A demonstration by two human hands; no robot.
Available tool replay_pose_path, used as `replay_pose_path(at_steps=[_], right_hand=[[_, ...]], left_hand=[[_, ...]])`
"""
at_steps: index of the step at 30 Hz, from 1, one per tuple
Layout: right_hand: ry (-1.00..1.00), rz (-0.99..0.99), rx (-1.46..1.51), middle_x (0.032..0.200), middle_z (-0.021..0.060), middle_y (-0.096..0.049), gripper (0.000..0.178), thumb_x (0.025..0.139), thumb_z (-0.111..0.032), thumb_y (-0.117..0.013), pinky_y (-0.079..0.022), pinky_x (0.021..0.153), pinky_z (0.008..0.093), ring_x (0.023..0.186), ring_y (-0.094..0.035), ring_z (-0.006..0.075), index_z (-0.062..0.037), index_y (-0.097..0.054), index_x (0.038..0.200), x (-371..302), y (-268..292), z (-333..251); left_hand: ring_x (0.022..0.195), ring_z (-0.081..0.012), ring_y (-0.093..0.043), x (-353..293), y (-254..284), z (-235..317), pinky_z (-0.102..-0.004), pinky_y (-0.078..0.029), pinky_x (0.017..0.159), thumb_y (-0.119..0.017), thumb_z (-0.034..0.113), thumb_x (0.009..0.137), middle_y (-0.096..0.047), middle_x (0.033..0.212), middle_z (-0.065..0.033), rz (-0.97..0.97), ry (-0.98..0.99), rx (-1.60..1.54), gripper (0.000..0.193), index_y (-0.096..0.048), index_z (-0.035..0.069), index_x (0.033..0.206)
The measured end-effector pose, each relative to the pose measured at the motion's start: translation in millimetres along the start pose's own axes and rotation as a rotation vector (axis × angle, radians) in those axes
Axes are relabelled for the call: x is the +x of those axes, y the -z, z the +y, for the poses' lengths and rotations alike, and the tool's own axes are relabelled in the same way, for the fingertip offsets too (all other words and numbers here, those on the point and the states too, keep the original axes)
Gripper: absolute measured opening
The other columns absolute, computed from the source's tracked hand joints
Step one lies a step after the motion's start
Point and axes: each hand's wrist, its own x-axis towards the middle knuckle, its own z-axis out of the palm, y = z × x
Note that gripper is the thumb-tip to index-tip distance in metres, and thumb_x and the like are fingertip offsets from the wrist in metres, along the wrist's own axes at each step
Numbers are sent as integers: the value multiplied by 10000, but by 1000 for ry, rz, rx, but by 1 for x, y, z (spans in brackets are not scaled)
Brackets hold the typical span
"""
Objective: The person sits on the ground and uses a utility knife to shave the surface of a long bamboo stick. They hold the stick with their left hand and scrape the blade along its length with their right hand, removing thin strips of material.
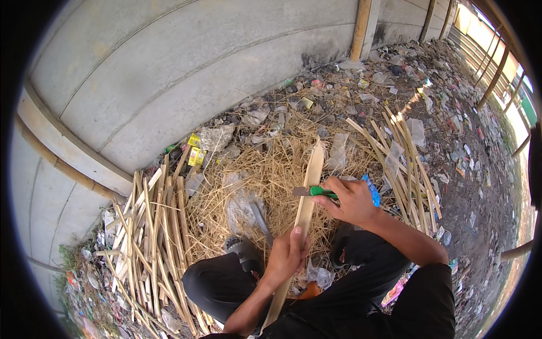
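My left hand [287, 254] is closed around the lower part of a long, pale bamboo strip [306, 213]. The strip slants away from me between my knees, and its far end looks split and pointed. In my right hand [353, 200] is a utility knife [324, 192] with a green handle. Its flat blade lies across the strip above my left hand, seeming to touch the face of it. A dark, long-bladed tool [261, 220] shows partly beyond my left hand, its lower end hidden.
A pile of split bamboo strips [152, 243] lies at left, and another bundle [403, 164] at right. Straw-like shavings [265, 169] cover the ground ahead among scattered plastic litter. A grey concrete panel wall [186, 73] stands behind, with a bamboo post [361, 31] against it.
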Motion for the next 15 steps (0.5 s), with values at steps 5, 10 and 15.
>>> replay_pose_path(at_steps=[5, 10, 15], right_hand=[[-385, 231, 71, 651, 55, -642, 320, 1083, -334, -738, -475, 527, 351, 546, -635, 209, -57, -580, 1053, 21, 31, 65], [-457, 304, 396, 637, 39, -565, 275, 1108, -289, -699, -386, 571, 312, 580, -432, 94, -53, -565, 1073, 3, 20, 81], [-397, -23, 272, 677, 71, -639, 297, 1106, -337, -693, -433, 580, 370, 555, -565, 164, -73, -597, 1203, 2, 18, 71]], left_hand=[[450, -102, -514, -21, -11, -1, -292, -428, 426, -311, 486, 1220, -492, 638, -15, -140, 13, 49, 631, -600, -27, 993], [522, -172, -628, -9, 5, -8, -333, -538, 559, -251, 522, 1217, -571, 643, -69, -232, 49, -116, 653, -617, -8, 1114], [616, -241, -688, -1, 15, -2, -384, -581, 659, -224, 537, 1207, -640, 666, -133, -189, 50, -87, 677, -610, -15, 1142]])
